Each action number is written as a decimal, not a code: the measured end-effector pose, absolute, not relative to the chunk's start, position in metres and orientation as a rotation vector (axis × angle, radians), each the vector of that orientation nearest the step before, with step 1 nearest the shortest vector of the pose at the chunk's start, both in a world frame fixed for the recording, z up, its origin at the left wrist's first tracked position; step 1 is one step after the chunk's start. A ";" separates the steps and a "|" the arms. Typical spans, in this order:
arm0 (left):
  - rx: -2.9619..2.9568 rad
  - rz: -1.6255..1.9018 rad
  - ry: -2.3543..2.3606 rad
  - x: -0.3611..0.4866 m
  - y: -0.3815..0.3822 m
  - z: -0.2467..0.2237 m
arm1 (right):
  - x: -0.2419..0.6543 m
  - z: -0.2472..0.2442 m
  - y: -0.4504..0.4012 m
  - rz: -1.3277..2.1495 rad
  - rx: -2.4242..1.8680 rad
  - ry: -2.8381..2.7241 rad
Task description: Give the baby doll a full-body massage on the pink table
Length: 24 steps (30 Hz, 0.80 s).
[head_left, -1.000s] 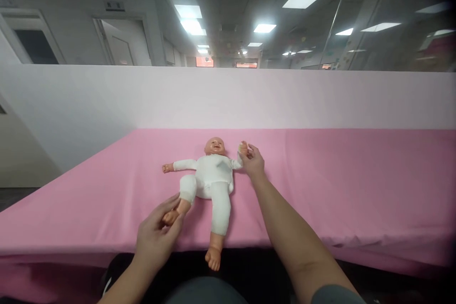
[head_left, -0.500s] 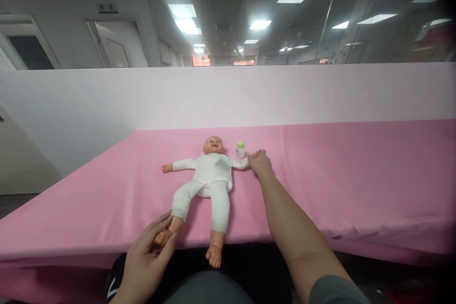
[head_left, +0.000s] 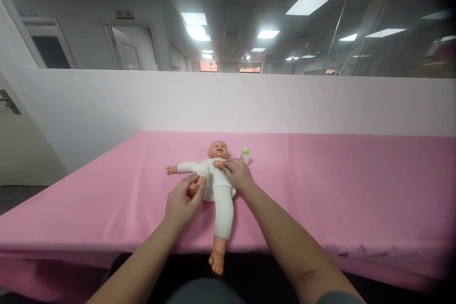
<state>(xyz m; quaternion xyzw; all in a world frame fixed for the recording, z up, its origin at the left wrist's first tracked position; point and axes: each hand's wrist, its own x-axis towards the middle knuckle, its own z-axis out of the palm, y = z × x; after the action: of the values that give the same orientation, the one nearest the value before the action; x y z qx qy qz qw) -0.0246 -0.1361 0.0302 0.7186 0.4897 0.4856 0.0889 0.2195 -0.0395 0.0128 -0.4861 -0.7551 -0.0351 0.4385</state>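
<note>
A baby doll (head_left: pixel 223 204) in a white cloth suit lies on its back, head away from me. My left hand (head_left: pixel 183 198) is closed around the doll's foot on the left side, and that leg is bent up over the belly. The doll's arm on the right side is folded across its chest, its small hand gripped in my right hand (head_left: pixel 238 173). The other arm lies stretched out to the left. The other leg points straight toward me, its bare foot past the table edge.
A small bottle (head_left: pixel 245 155) with a green cap stands beyond my right hand, near the doll's head. Pink cloth (head_left: pixel 342 190) covers the table. A low white partition (head_left: pixel 270 104) with glass above it rises behind, and a door handle (head_left: pixel 10 101) shows at far left.
My left hand has pushed the doll's leg up from straight to bent over the belly. My right hand has brought the doll's outstretched arm inward across its chest.
</note>
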 end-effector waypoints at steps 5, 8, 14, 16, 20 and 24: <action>2.184 1.222 1.521 -0.003 -0.111 0.040 | 0.217 0.011 -0.039 -0.118 -1.221 -2.002; 2.154 1.188 1.551 0.004 -0.105 0.039 | 0.216 0.010 -0.039 -0.092 -1.295 -1.976; 2.043 1.411 1.434 -0.012 -0.125 0.031 | 0.237 0.004 -0.031 0.130 -1.306 -1.631; 1.991 1.487 1.397 -0.027 -0.143 0.025 | 0.255 0.002 -0.025 0.248 -1.345 -1.380; 2.050 1.499 1.377 -0.061 -0.187 0.004 | 0.299 -0.008 -0.011 0.428 -1.495 -1.044; 2.334 1.362 1.408 -0.082 -0.223 -0.026 | 0.327 -0.019 -0.005 0.431 -1.681 -0.924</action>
<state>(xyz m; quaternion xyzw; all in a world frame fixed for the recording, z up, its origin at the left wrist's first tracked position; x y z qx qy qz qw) -0.0821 -0.2226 -0.0260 0.7651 0.4615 0.4465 0.0473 0.3273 -0.0048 -0.0193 -0.7116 -0.3911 0.1823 0.5545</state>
